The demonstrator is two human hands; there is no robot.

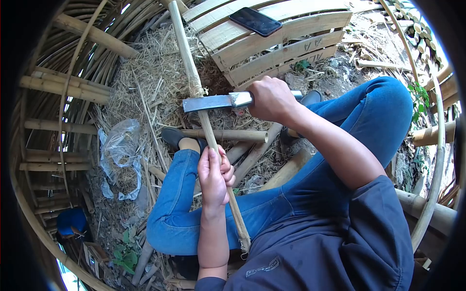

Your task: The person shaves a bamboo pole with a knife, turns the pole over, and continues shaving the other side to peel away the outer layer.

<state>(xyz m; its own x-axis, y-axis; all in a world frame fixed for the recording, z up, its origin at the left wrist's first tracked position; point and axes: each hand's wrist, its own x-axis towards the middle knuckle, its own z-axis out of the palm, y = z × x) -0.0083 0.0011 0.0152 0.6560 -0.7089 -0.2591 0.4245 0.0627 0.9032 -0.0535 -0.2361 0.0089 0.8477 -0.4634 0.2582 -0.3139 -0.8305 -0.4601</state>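
Note:
My left hand (215,175) grips a long bamboo stick (191,72) that runs from my lap up toward the top of the view. My right hand (272,99) holds the handle of a flat metal blade (208,103), which lies crosswise against the stick a little above my left hand. Both knees in blue jeans flank the stick, and its lower end rests near my waist.
A bamboo slat pallet (291,46) with a black phone (255,21) on it lies ahead. Cut bamboo pieces (228,135), straw and a plastic bag (119,150) cover the ground. Curved bamboo framework (63,82) rises on the left and right.

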